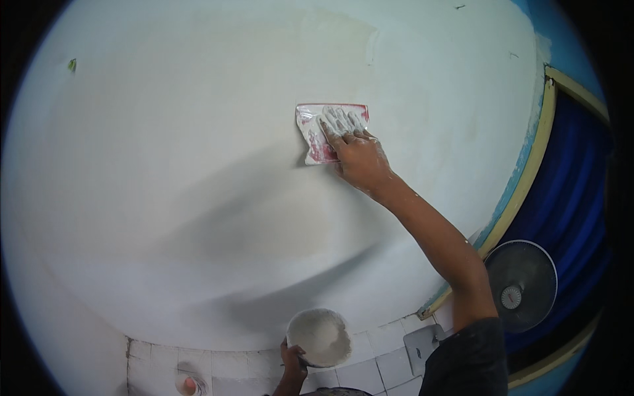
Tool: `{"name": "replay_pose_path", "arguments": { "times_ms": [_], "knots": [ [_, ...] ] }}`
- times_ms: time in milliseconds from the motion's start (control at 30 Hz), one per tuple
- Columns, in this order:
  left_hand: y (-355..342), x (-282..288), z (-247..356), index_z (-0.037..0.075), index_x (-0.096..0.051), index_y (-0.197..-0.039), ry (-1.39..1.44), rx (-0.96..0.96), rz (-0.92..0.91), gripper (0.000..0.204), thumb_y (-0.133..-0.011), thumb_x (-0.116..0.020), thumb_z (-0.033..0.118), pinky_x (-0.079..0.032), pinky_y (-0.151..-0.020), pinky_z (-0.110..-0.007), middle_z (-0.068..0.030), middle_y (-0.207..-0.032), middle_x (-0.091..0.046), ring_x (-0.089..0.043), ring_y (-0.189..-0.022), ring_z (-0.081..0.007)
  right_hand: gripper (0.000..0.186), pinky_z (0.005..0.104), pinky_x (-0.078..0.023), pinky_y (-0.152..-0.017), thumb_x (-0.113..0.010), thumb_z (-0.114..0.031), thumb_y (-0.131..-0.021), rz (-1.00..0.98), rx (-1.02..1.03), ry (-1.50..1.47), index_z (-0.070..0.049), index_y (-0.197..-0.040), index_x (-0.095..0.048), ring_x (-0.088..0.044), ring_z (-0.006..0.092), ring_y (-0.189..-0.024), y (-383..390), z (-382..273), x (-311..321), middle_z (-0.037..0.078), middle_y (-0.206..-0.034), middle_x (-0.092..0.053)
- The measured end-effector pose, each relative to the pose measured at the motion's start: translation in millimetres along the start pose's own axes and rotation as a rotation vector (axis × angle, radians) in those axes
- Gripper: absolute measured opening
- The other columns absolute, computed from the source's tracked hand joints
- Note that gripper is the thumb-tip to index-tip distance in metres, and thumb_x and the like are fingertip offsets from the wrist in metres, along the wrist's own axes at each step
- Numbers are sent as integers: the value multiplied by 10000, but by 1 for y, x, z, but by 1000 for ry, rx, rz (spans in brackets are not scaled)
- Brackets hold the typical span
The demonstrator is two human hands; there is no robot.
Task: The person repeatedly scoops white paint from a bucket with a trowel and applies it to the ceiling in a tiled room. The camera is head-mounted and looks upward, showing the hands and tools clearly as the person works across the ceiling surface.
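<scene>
My right hand [360, 152] is raised to the white wall [218, 119], its fingers smeared with white paste. Under those fingers is a red, flexible putty spreader [317, 142], coated in white and laid against the wall, its upper edge touching or very close to it. Low in front of me, my left hand [294, 354] grips the rim of a round bowl [320, 338], thumb over its edge. Pale paste coats the bowl's inside; how much it holds, I cannot tell. The left fingers beneath the bowl are hidden.
To the right, a yellow frame [538, 162] borders a dark blue curtain [555, 211], with a round fan [522, 285] in front. White tiles [360, 353] run along the bottom. A grey, flat object [421, 346] and a small orange-tipped item [189, 385] are down there.
</scene>
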State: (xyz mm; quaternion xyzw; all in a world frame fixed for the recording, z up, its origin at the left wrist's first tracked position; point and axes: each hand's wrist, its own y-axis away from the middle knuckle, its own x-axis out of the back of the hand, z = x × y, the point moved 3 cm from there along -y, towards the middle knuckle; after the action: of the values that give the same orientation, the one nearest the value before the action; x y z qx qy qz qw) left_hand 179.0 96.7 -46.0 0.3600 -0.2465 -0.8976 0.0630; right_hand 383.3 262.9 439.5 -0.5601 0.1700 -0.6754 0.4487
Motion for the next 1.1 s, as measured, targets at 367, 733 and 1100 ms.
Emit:
{"name": "replay_pose_path", "arguments": {
  "times_ms": [367,733,1100],
  "knots": [
    [16,-4,-11,49,-375,-1333,88,-24,10,777,-572,-504,-33,-518,-758,-373,-140,-1096,-513,-551,-935,-267,229,461,-522,-800,-563,-63,-840,291,-53,101,-41,-1051,-649,-655,319,-894,-156,21,135,168,-915,-687],
    [31,-9,4,53,-378,-1340,13,-16,30,789,-563,-507,0,-505,-827,-414,-144,-1117,-510,-543,-1000,-291,524,441,-516,-801,-654,-120,-749,124,134,-49,-146,-1269,-597,-636,305,-966,42,-16,-8,135,-994,-677],
    [22,5,22,48,-376,-1323,36,-29,-53,761,-575,-505,-8,-501,-859,-425,-156,-1126,-504,-533,-1034,-307,276,464,-526,-781,-577,-164,-793,389,-171,222,-126,-1034,-707,-649,348,-871,-106,103,123,147,-882,-690]
  ]
}}
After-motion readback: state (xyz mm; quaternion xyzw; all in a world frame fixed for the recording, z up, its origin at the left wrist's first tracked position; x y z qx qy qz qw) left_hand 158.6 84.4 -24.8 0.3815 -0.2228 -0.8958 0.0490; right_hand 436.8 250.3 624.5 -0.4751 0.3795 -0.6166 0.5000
